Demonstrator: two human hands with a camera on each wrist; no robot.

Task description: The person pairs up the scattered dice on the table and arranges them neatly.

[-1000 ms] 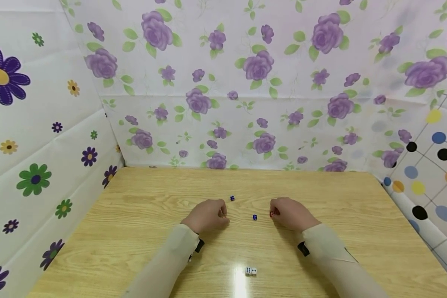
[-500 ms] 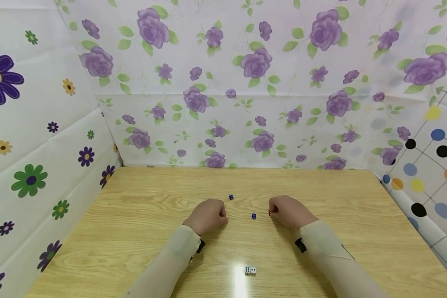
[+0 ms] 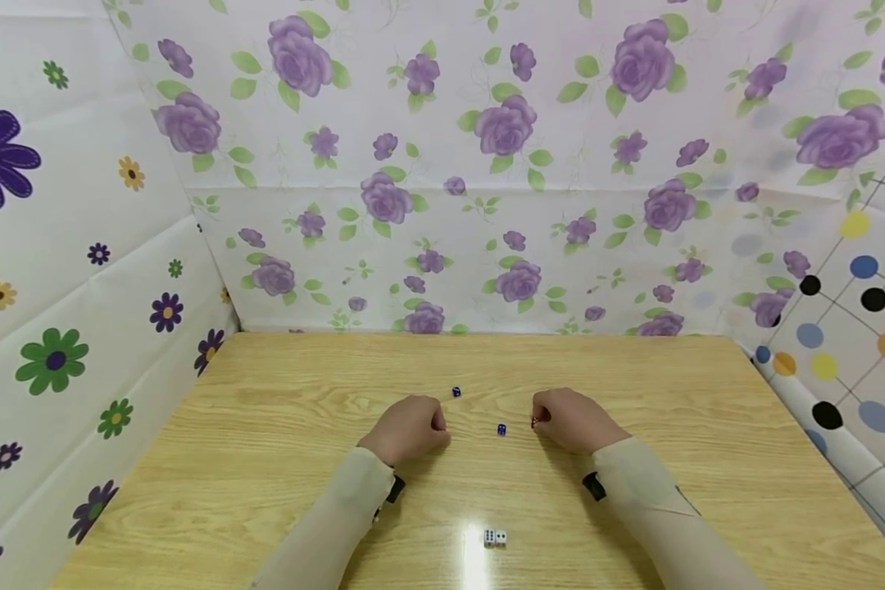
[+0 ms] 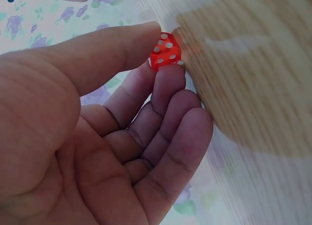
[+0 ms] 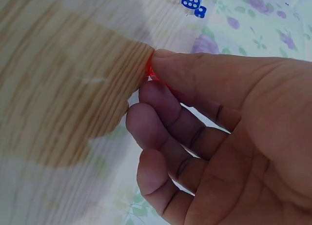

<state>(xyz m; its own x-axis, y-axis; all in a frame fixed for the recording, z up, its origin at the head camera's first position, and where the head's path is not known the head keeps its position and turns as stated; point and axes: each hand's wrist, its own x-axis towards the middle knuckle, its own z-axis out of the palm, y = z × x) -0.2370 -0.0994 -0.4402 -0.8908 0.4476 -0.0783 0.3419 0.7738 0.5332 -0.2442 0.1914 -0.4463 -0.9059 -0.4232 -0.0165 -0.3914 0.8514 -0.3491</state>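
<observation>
My left hand pinches a red die with white dots between thumb and fingertips, low at the tabletop. From the head view that die is hidden behind the fingers. Across from it, my right hand pinches another red die by thumb and fingertips. Only a sliver of this one shows past the thumb. Between the two hands lies a blue die, nearer the right hand. A second blue die rests farther back, just beyond the left hand.
Two white dice, one left of the other, sit side by side near the front of the wooden table. Flowered cloth stands along the back edge, with patterned cloths at both sides.
The left hand's fingers have closed in slightly, and its red die has gone out of sight in the head view. The right hand and the loose dice stay nearly in place.
</observation>
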